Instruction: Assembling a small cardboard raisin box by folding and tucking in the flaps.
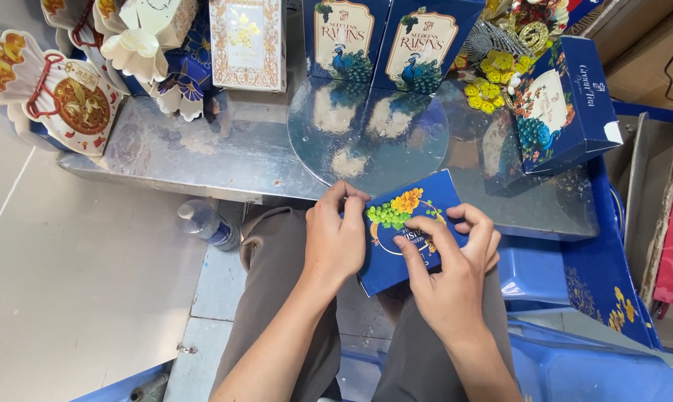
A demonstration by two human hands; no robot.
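Note:
I hold a small blue box [405, 211], printed with green grapes and orange flowers, over my lap just in front of the metal table [202, 149]. My left hand [335, 237] grips its left edge with the fingers curled over the top. My right hand [452, 264] covers its lower right part, the forefinger pressed on the printed face. Both hands hide much of the box.
On the table stand two blue peacock boxes [385, 37] behind a round mirror disc [366, 126], a cream box [247, 41], a tilted blue box [563, 104], fan-shaped ornaments [61, 93] and yellow paper flowers [489, 78]. A plastic bottle [208, 223] lies on the floor. Blue plastic stools [597, 365] sit at right.

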